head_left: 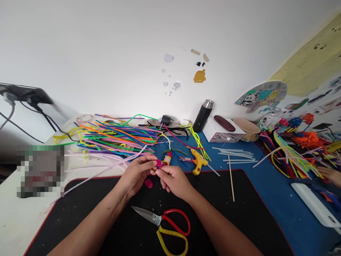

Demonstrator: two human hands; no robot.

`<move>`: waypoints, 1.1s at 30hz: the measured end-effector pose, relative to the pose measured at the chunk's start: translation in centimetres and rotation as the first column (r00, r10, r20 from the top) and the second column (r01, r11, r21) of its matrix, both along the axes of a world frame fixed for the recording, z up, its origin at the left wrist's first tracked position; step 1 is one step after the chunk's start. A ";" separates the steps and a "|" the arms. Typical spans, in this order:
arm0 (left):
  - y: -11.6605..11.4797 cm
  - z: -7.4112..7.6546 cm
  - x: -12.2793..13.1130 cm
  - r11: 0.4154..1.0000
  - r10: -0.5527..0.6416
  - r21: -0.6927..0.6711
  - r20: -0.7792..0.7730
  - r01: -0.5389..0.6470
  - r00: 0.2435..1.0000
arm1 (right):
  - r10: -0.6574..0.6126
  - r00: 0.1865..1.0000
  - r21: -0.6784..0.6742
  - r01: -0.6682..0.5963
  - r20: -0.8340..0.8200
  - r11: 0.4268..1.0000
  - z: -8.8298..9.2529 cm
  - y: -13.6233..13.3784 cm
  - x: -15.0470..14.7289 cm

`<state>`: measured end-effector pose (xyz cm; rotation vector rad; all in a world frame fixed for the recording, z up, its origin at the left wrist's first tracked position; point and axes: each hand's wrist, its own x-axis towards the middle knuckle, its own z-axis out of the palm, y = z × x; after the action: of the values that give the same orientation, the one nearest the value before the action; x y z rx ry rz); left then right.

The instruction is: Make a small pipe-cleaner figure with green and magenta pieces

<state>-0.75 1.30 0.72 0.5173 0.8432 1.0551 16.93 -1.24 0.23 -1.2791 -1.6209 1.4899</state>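
My left hand and my right hand meet over the black mat, both pinched on a small pink pipe-cleaner piece. A little figure of red, yellow and green pipe cleaners lies right behind the fingertips. A small pink curled bit rests on the mat below my left hand. Scissors with a red and a yellow handle lie shut on the mat between my forearms.
A heap of coloured pipe cleaners spreads at the back left. A yellow glue gun, glue sticks, a wooden skewer, a black flask and a white box stand behind. Another person's hand shows at the right.
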 end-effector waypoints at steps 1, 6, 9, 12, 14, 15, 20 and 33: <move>0.0 0.1 0.0 1.000 -0.015 -0.001 0.002 0.015 1.000 | 0.009 1.000 -0.008 -0.009 -0.002 1.000 -0.1 0.1 0.0; 0.0 0.3 -0.3 0.997 -0.076 -0.009 -0.017 0.076 0.997 | 0.068 0.996 0.011 -0.069 0.056 0.998 -0.8 0.9 0.3; 0.2 0.3 -0.5 0.996 -0.091 -0.004 -0.068 0.091 0.993 | 0.089 0.987 0.039 -0.095 0.132 0.995 -1.1 1.3 0.6; 0.3 0.2 -0.6 0.995 -0.103 0.003 -0.109 0.104 0.989 | 0.097 0.982 0.048 -0.106 0.164 0.993 -1.0 1.4 0.8; 0.3 0.3 -0.7 0.994 -0.104 0.009 -0.120 0.106 0.987 | 0.094 0.983 0.044 -0.102 0.161 0.994 -0.8 1.5 0.9; 0.3 0.3 -0.7 0.994 -0.104 0.013 -0.123 0.106 0.987 | 0.089 0.984 0.041 -0.096 0.154 0.994 -0.7 1.5 0.9; 0.2 0.7 -0.7 0.991 -0.119 0.040 -0.149 0.126 0.982 | 0.090 0.992 0.014 -0.091 0.085 0.996 -0.8 1.4 0.9; -0.4 0.2 0.0 0.973 -0.074 0.172 -0.395 0.153 0.916 | 0.034 0.989 -0.065 -0.044 -0.142 0.997 -1.5 0.9 1.5</move>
<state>-0.77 0.90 0.93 0.9576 1.0443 0.9474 18.38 -0.39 -1.26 -1.1562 -1.5242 1.6332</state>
